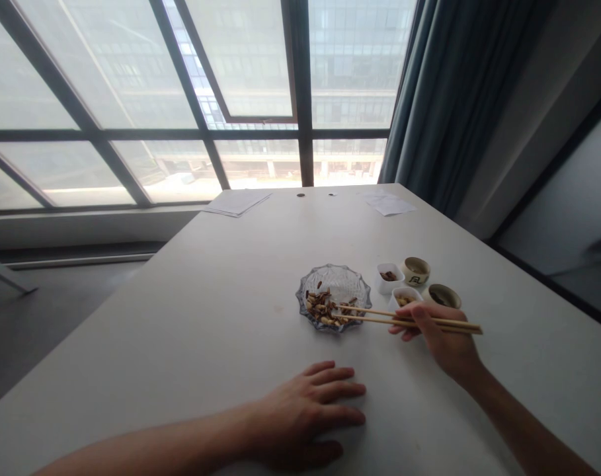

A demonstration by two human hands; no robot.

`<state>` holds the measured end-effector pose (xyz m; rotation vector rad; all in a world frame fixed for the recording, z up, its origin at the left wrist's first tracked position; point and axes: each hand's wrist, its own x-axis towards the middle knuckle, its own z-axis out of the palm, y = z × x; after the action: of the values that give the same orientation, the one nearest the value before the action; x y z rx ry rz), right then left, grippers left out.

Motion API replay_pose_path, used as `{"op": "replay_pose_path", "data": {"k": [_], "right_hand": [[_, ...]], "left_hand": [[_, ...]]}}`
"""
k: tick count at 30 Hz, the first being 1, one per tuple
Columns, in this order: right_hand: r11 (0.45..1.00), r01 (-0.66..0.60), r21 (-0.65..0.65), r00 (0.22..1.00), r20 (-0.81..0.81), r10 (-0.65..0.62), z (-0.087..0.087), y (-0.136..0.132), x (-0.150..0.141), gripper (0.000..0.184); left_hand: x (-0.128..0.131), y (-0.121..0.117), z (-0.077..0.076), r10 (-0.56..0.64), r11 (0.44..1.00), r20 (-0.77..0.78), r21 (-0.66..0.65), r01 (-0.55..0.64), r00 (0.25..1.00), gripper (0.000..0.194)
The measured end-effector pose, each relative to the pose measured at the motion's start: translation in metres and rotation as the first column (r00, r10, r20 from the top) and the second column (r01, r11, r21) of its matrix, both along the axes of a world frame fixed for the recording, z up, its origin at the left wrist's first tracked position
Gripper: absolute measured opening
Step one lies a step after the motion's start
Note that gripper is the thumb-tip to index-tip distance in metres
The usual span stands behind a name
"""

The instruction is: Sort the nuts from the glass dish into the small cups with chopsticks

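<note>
My right hand (436, 337) grips a pair of wooden chopsticks (379, 316). Their tips reach into a clear glass dish (334, 296) holding mixed nuts and seeds (324, 307). My left hand (305, 413) lies flat on the white table (221, 317), fingers spread, holding nothing, a little in front of the dish. Just right of the dish stand two small white square cups (390, 277) and two round ceramic cups (416, 270); one white cup holds dark pieces, another behind my fingers holds pale ones.
Papers (237, 201) lie at the table's far left edge and more sheets (389, 205) at the far right. Large windows (191, 99) run behind the table, and a dark curtain (443, 99) hangs at the right.
</note>
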<state>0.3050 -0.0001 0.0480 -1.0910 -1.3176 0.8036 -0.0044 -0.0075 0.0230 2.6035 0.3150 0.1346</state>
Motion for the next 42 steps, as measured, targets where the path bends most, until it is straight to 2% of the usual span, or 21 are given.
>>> {"op": "replay_pose_path", "data": {"k": [5, 9, 14, 25, 32, 38, 42], "right_hand": [[0.999, -0.038, -0.016, 0.998, -0.056, 0.037, -0.018, 0.004, -0.023, 0.045], [0.998, -0.065, 0.0, 0.997, -0.051, 0.065, -0.023, 0.008, -0.034, 0.046], [0.992, -0.118, -0.04, 0.991, -0.072, 0.115, -0.029, 0.012, -0.037, 0.044], [0.995, -0.099, -0.023, 0.989, -0.111, 0.096, -0.028, 0.011, -0.041, 0.041], [0.986, -0.167, 0.003, 0.983, -0.073, 0.167, -0.031, 0.011, -0.043, 0.034], [0.994, -0.109, 0.007, 0.99, -0.092, 0.109, -0.033, 0.011, -0.043, 0.035], [0.999, -0.019, 0.026, 0.994, -0.106, 0.022, -0.025, 0.012, -0.037, 0.037]], "left_hand": [[0.0, 0.001, -0.003, -0.008, 1.0, 0.025, 0.002, 0.008, 1.0, 0.052], [0.0, 0.001, -0.003, -0.007, 1.0, 0.032, 0.004, 0.006, 0.999, 0.053], [0.001, 0.001, -0.002, -0.008, 1.0, 0.036, 0.013, 0.007, 0.999, 0.052], [0.001, 0.001, -0.001, -0.015, 1.0, 0.009, 0.026, 0.015, 1.0, 0.051], [0.001, 0.0, 0.0, -0.011, 0.999, 0.004, 0.031, 0.01, 1.0, 0.05], [0.0, 0.001, -0.001, -0.01, 1.0, 0.003, 0.025, 0.01, 1.0, 0.051], [0.0, 0.002, -0.002, -0.011, 1.0, 0.015, 0.017, 0.01, 1.0, 0.051]]}}
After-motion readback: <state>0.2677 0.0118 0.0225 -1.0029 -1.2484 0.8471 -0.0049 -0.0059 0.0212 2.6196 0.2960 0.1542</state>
